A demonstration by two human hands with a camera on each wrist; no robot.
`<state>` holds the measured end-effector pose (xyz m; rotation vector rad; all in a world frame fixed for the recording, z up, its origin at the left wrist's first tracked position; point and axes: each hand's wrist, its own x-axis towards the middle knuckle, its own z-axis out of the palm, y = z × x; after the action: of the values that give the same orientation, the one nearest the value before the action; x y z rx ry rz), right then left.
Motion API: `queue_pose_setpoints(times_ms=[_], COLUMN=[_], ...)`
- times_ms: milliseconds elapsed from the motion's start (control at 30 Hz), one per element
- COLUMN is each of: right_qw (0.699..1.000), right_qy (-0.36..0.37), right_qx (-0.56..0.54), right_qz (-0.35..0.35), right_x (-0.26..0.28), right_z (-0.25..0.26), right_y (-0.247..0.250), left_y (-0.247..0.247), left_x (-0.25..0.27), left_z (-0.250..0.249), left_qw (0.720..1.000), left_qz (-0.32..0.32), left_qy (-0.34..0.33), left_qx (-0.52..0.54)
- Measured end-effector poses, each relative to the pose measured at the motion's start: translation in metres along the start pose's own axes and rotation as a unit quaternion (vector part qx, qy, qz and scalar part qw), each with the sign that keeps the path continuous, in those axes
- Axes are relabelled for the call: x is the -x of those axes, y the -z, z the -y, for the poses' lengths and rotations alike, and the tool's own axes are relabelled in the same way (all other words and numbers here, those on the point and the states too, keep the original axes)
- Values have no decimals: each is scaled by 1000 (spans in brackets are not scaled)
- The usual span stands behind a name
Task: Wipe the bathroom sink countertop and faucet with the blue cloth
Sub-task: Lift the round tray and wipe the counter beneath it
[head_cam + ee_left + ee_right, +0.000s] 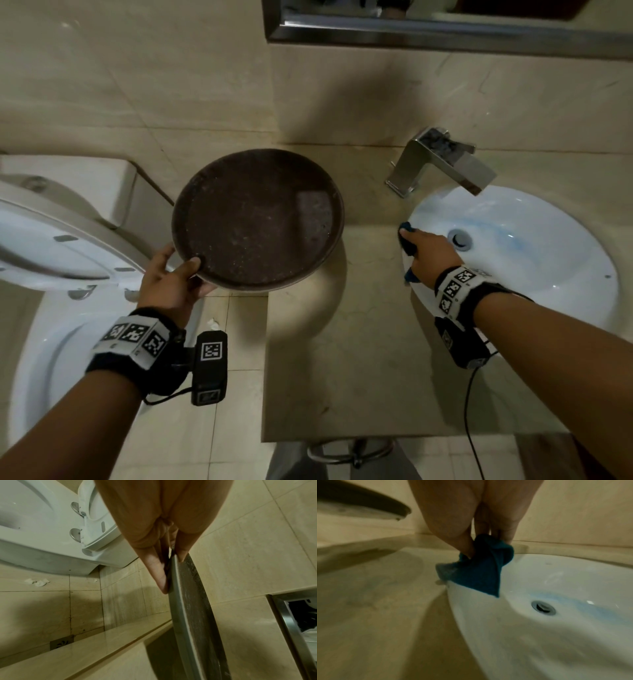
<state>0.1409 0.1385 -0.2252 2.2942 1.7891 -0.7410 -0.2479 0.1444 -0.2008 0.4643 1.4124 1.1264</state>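
Observation:
My right hand (421,251) grips the bunched blue cloth (407,240) at the left rim of the white sink (548,274). In the right wrist view the blue cloth (481,572) hangs from my fingers over the sink (556,635) rim, its corner pointing down into the basin. The square chrome faucet (442,162) stands behind the sink on the beige countertop (359,359). My left hand (178,277) pinches the rim of a round dark brown tray (257,219), held lifted above the countertop's left end, thumb on top. The tray (193,615) appears edge-on in the left wrist view.
A white toilet (61,308) with raised seat stands left of the counter. Bits of paper (37,582) lie on the tiled floor near a floor drain (61,642). A metal-framed mirror (445,31) hangs above. A towel ring (352,452) hangs under the counter's front edge.

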Motion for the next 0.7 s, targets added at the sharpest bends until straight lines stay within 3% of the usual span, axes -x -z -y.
queue_pose_setpoints(times_ms=[100,167,300,367,500,700], right_qw=[997,991,980,979,992,975], right_qy=[-28,17,102,115,121,210], right_qx=[-7,-31,-54,-63,4,-23], right_qz=[-75,-133,-163,-157,-46,-69], right_x=[1,-1,-20,-34,-48,-28], right_z=[-1,8,41,56,75,75], right_y=[5,7,10,6,-16,-46], left_y=[2,3,7,9,13,22], left_x=[4,6,8,9,9,11], left_z=[-3,-5,-6,-6,-5,-1], left_qw=[1000,1000,1000,1000,1000,1000], left_qz=[6,7,6,10,17,18], left_qy=[-1,0,-1,-3,-8,-5], left_qx=[1,6,7,10,7,17])
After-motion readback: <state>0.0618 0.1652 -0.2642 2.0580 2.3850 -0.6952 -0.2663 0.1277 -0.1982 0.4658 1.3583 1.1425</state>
